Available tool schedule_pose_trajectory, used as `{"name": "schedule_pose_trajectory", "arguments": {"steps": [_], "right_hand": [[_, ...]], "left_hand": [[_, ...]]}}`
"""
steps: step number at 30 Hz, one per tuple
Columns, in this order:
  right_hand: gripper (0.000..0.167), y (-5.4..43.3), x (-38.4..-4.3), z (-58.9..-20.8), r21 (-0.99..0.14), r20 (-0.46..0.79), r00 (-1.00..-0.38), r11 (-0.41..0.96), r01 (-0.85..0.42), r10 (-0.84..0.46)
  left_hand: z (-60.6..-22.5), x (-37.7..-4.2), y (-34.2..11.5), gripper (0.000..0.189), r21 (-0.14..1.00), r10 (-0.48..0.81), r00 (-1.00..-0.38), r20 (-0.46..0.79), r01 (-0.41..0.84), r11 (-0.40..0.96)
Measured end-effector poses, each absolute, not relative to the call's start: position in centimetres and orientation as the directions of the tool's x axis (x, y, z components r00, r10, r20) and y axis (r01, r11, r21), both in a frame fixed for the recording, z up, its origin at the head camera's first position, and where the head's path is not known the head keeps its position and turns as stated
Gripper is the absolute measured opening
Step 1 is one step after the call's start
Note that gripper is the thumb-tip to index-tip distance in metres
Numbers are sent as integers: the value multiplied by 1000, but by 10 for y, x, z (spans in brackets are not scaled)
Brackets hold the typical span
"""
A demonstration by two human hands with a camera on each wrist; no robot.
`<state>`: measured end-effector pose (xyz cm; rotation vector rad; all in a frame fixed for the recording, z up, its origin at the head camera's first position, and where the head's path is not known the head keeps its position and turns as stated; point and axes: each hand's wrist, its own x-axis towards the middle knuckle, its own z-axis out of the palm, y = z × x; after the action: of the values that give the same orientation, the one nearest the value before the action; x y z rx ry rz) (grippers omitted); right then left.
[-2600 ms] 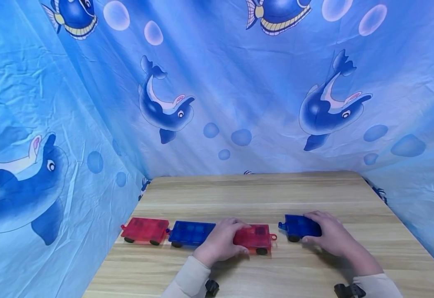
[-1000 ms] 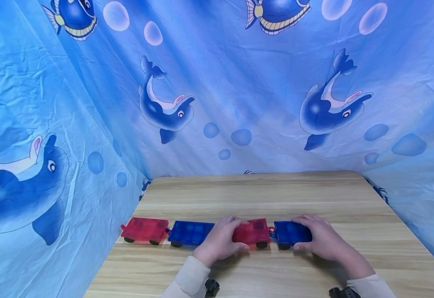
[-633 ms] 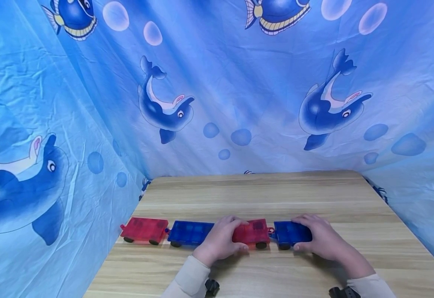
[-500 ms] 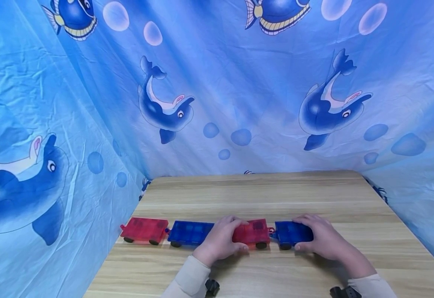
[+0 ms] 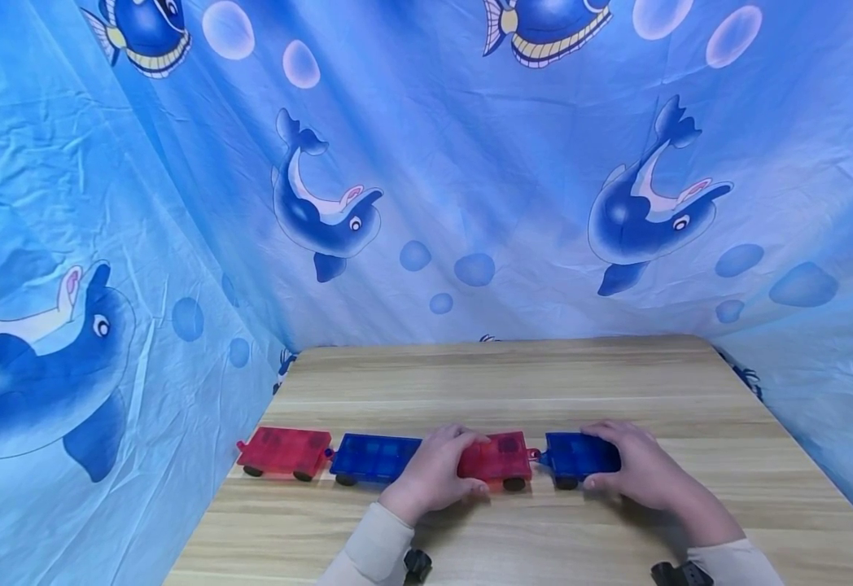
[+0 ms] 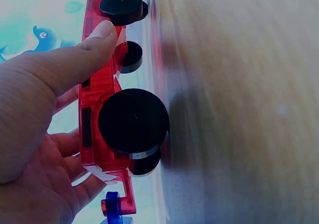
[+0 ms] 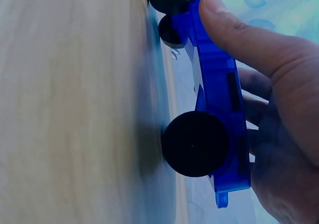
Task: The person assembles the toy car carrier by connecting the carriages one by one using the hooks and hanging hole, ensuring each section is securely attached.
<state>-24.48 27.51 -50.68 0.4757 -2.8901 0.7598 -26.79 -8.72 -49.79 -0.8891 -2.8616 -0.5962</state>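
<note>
Four-wheeled toy train cars stand in a row on the wooden table. My left hand (image 5: 434,472) grips a red train car (image 5: 503,457), thumb on its near side and fingers over the far side. In the left wrist view, the red hook (image 6: 128,194) at its end passes into a blue ring (image 6: 113,206). My right hand (image 5: 639,468) holds a blue train car (image 5: 576,456), partly hidden under the fingers. Its left hook (image 5: 544,458) meets the ring (image 5: 534,454) of the held red car. The right wrist view shows its black wheels (image 7: 195,143) close to the tabletop.
Left of my left hand, another blue train car (image 5: 375,457) is linked to a red train car (image 5: 285,452) at the row's left end. The wooden table (image 5: 500,382) is bordered by a blue dolphin-print curtain (image 5: 426,203) behind and at both sides.
My right hand has brought its blue train car leftward, from apart to meeting the held red car's ring. Since half a second ago it has shifted slightly right. My left hand stays nearly still.
</note>
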Motion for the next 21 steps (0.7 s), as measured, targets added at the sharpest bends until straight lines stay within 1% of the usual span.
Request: {"name": "schedule_pose_trajectory", "arguments": {"steps": [6, 11, 21], "right_hand": [[86, 274, -246, -507, -441, 208, -940, 832, -337, -271], [86, 271, -246, -507, -455, 194, -933, 815, -359, -303], [85, 269, -243, -505, -472, 190, -932, 804, -362, -308]], "left_hand": [[-498, -268, -88, 69, 343, 532, -824, 194, 565, 750], [-497, -268, -87, 69, 351, 525, -829, 190, 557, 752], [-496, -267, -85, 69, 337, 523, -833, 182, 552, 762]]}}
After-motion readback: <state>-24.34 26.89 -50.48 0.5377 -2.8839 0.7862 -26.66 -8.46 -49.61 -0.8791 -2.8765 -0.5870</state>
